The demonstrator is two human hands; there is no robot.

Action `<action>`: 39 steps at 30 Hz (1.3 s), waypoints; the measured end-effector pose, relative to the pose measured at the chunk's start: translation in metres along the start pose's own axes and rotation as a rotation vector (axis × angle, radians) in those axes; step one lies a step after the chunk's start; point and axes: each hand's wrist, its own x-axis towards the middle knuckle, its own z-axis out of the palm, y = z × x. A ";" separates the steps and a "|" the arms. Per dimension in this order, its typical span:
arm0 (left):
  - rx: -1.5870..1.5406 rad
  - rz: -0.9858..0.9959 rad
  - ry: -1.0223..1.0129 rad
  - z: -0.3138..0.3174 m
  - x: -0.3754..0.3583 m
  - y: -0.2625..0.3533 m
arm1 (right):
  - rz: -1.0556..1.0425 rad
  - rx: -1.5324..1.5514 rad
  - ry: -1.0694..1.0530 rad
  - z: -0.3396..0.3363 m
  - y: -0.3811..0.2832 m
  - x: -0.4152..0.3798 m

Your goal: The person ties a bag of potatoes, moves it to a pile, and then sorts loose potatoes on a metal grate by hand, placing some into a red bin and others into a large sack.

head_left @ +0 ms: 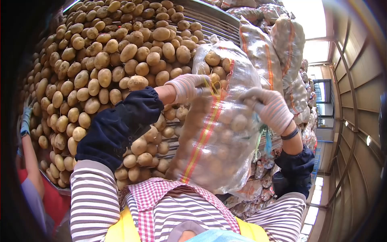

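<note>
In front of me a clear woven sack (209,145) with a red and yellow stripe leans on the potato conveyor, filled with potatoes. Its upper side gapes, and potatoes (213,58) show there. My left hand (186,87), in a striped knit glove, is closed at the edge of this gap, its fingertips pinching yellow string (210,86). My right hand (273,108), gloved the same way, is above the sack's right side with fingers curled. Those fingers are smeared by motion, and what they hold is hidden. Blue and green strings (264,135) hang just below it.
Loose potatoes (100,76) cover the slatted conveyor (201,18) to the left. Filled sacks (262,52) are stacked at the back right, with more piled below. At the far left is another person's blue-gloved hand (26,119). A ribbed wall (358,101) rises on the right.
</note>
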 end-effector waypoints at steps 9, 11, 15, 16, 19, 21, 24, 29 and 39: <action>0.638 -0.040 -0.207 -0.004 -0.006 0.078 | -0.003 -0.029 0.309 0.035 0.027 0.004; 0.653 -0.022 -0.170 -0.002 -0.008 0.078 | -0.026 -0.039 0.329 0.035 0.017 0.006; 0.624 -0.007 -0.192 0.001 -0.003 0.078 | -0.026 -0.078 0.355 0.033 0.014 0.012; 0.636 -0.055 -0.207 0.000 -0.001 0.085 | -0.013 -0.120 0.353 0.031 0.014 0.014; 0.600 -0.035 -0.218 0.001 0.001 0.080 | -0.056 -0.241 0.377 0.029 0.009 0.019; 0.558 0.028 -0.220 0.002 0.001 0.078 | -0.057 -0.267 0.381 0.031 0.008 0.023; 0.491 -0.062 -0.204 -0.002 -0.008 0.083 | -0.061 -0.282 0.366 0.037 0.013 0.030; 0.640 -0.125 -0.337 -0.003 -0.001 0.091 | -0.061 -0.274 0.330 0.039 0.016 0.033; 0.498 -0.145 -0.203 0.005 -0.006 0.070 | 0.015 -0.356 0.277 0.046 0.004 0.021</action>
